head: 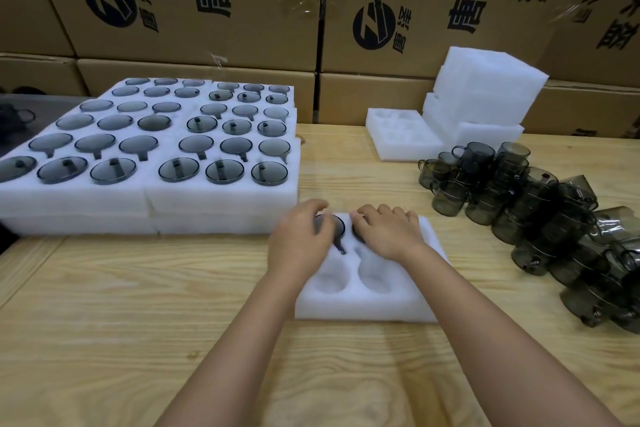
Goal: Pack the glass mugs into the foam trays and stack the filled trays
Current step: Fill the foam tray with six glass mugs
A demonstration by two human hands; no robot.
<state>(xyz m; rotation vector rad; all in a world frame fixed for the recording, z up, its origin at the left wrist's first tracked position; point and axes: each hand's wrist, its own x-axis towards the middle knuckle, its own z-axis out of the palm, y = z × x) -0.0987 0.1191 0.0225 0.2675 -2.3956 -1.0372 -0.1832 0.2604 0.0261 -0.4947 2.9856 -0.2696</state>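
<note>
A white foam tray lies on the wooden table in front of me. My left hand curls over a smoky glass mug seated in the tray's far left pocket, its handle pointing toward me. My right hand covers a second mug in the far middle pocket, fingers bent over it. The two near pockets in view hold nothing. A heap of loose dark glass mugs lies to the right.
Filled foam trays are stacked at the left, reaching the table's left side. An empty tray and a pile of foam trays stand at the back right. Cardboard boxes wall off the far edge.
</note>
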